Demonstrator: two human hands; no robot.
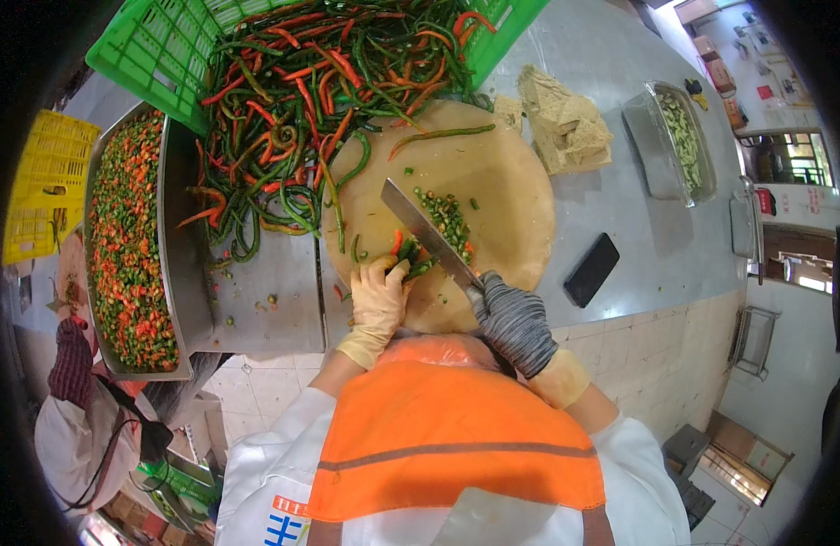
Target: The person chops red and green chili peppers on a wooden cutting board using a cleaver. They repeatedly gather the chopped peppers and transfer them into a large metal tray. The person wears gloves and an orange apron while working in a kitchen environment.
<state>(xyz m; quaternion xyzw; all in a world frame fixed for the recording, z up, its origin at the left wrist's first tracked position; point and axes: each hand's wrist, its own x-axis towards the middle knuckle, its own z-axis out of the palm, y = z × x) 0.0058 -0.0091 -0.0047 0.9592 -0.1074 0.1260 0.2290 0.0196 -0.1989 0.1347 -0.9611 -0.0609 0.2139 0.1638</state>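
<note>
My left hand [379, 293], in a pale rubber glove, holds a bunch of green and red chili peppers [412, 259] on a round cutting board [515, 205]. In my right hand [519, 321], under a grey knit glove worn over a pale rubber one, is the handle of a cleaver [427, 235]. Its blade slants up and left across the board, beside the bunch. Chopped green chili [447, 218] lies just right of the blade, with a few red bits. Whole chilies [311, 89] are heaped at the board's upper left, some overlapping its edge.
A green plastic crate [160, 54] stands behind the heap. A deep metal tray [164, 273] of chopped chilies and a yellow crate [48, 184] are at left, near a co-worker [85, 437]. To the right lie crumpled tan material [563, 123], a black phone [591, 270] and a wrapped container [666, 150].
</note>
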